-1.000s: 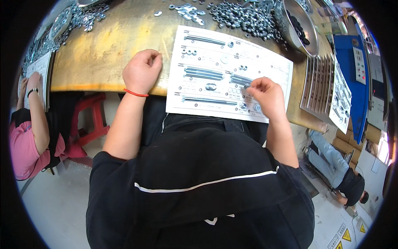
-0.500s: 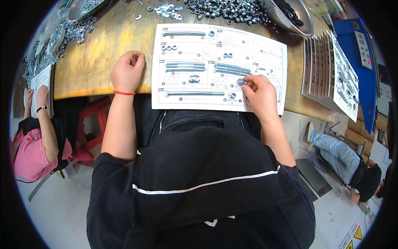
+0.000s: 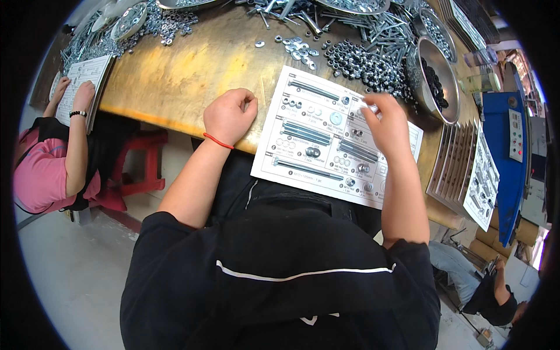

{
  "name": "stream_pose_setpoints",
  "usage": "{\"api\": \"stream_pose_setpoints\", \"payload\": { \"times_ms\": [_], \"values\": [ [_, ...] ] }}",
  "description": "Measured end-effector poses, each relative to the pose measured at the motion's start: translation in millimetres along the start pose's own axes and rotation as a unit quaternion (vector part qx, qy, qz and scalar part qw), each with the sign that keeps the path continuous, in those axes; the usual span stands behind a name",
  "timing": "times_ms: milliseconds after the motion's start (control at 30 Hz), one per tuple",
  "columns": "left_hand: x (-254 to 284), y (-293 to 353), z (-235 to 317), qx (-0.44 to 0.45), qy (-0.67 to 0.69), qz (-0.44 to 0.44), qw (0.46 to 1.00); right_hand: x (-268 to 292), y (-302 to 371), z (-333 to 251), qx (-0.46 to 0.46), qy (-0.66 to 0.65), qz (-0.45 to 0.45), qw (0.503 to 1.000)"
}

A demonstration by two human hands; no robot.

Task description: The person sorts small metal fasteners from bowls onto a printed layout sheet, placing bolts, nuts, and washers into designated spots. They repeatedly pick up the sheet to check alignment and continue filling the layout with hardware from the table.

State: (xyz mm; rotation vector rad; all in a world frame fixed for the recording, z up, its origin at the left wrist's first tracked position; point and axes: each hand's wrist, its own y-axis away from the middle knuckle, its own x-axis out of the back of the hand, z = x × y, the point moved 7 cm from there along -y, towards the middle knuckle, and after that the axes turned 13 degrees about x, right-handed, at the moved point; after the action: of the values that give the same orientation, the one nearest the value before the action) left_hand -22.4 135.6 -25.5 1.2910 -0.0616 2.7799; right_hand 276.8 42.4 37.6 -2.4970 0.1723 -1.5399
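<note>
A white printed card (image 3: 269, 153) lies aslant at the table's front edge, partly over my lap. Long silver bolts (image 3: 306, 133) show on it in rows, with nuts and small washers (image 3: 363, 168) beside them. Whether every part is real or some are pictured, I cannot tell. My right hand (image 3: 387, 125) is over the card's upper right, thumb and bent fingers apart, with nothing visible between them. Left of the card, my left hand (image 3: 229, 116) rests at the table edge in a loose fist. Its palm is hidden, so anything inside it cannot be seen.
Loose black-and-silver nuts (image 3: 367, 64) lie beyond the card, with flat washers (image 3: 300, 49) to their left. A metal bowl (image 3: 452, 96) of black parts stands far right, above stacked cards (image 3: 481, 181). A co-worker (image 3: 55, 154) sits at left; another person (image 3: 496, 291) is at lower right.
My right hand has left the washers it was fingering on the card and moved up toward the loose nuts. The view has shifted and turned; my left hand keeps its loose fist.
</note>
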Motion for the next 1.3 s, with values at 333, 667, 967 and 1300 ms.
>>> {"api": "stream_pose_setpoints", "payload": {
  "times_ms": [333, 667, 967, 1300],
  "values": [
    [3, -2, -2, -0.003, 0.031, -0.004, 1.000, -95, -155, -18, 0.076, 0.109, -0.128, 0.983],
    [1, -4, -2, -0.003, 0.020, -0.003, 1.000, -107, -167, -8, 0.070, 0.103, -0.163, 0.979],
    [-4, -3, -7, 0.016, 0.018, -0.007, 1.000, 30, -81, 35, 0.037, -0.015, 0.066, 0.997],
    [-9, -4, -8, 0.018, -0.003, 0.009, 1.000, 37, 84, 130, -0.163, 0.000, 0.022, 0.986]
  ]
}}
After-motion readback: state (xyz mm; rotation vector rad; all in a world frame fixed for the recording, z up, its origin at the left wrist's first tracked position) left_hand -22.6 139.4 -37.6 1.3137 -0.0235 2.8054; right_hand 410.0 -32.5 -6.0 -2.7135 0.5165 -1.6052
